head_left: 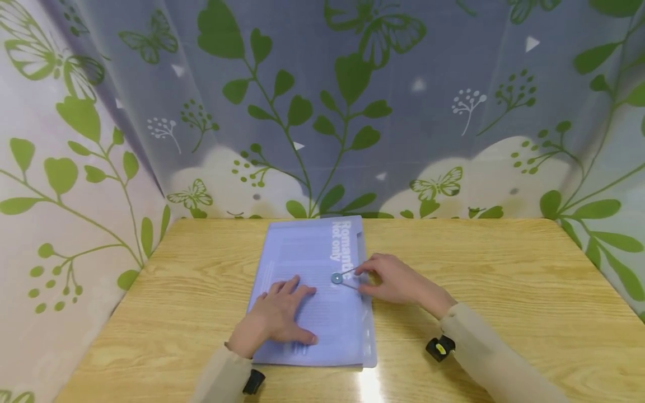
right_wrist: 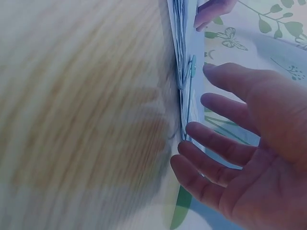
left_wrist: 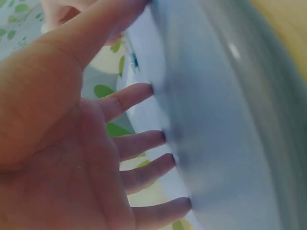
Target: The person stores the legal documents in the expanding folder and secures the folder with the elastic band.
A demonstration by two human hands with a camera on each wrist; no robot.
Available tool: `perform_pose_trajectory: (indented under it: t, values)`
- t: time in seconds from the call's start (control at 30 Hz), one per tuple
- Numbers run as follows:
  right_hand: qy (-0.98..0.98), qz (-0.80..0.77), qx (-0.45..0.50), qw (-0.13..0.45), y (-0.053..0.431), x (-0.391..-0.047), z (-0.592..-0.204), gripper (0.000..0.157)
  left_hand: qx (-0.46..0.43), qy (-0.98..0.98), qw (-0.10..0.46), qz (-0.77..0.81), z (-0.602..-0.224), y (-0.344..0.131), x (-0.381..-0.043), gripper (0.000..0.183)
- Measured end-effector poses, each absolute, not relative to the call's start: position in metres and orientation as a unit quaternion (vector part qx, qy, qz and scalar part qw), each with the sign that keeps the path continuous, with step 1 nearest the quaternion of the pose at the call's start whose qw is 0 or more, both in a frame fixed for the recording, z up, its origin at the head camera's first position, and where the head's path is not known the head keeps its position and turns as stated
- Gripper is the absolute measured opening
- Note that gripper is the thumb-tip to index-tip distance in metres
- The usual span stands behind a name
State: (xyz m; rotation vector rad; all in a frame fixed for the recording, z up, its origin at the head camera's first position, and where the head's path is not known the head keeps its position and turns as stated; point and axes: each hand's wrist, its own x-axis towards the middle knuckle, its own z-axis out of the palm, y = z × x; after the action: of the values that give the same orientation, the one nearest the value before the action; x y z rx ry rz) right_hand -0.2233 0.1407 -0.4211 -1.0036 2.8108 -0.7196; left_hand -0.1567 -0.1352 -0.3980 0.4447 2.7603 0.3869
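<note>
A pale blue plastic file folder (head_left: pixel 312 246) lies on the table, with white lettering along its right side. A round blue button (head_left: pixel 336 278) sits on its front, and a thin elastic cord (head_left: pixel 349 272) runs from it in two strands to the right edge. My left hand (head_left: pixel 279 313) rests on the folder with fingers spread; its fingertips press the cover in the left wrist view. At the folder's right edge, my right hand (head_left: pixel 395 280) has its thumb and forefinger beside the cord strands. In the right wrist view its fingers (right_wrist: pixel 218 143) are apart and gently bent.
The wooden table (head_left: pixel 478 263) extends on both sides of the folder. Behind it hangs a curtain (head_left: pixel 453 56) with leaves and butterflies, and similar cloth covers both sides. Small black devices (head_left: pixel 440 348) are strapped at both wrists.
</note>
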Motion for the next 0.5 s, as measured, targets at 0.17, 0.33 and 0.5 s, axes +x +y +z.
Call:
perform_pose_trajectory:
  t: [0.17, 0.33, 0.5]
  values:
    - [0.914, -0.24, -0.325, 0.026, 0.15, -0.215, -0.419, 0.034, 0.172, 0.963, 0.159, 0.133, -0.401, -0.137, -0.158, 0.091]
    - [0.912, -0.259, -0.316, 0.022, 0.159, -0.207, -0.416, 0.036, 0.179, 0.964, 0.149, 0.131, -0.406, -0.142, -0.155, 0.091]
    - [0.913, -0.284, -0.292, 0.017, 0.177, -0.197, -0.41, 0.039, 0.191, 0.96, 0.142, 0.147, -0.41, -0.147, -0.153, 0.086]
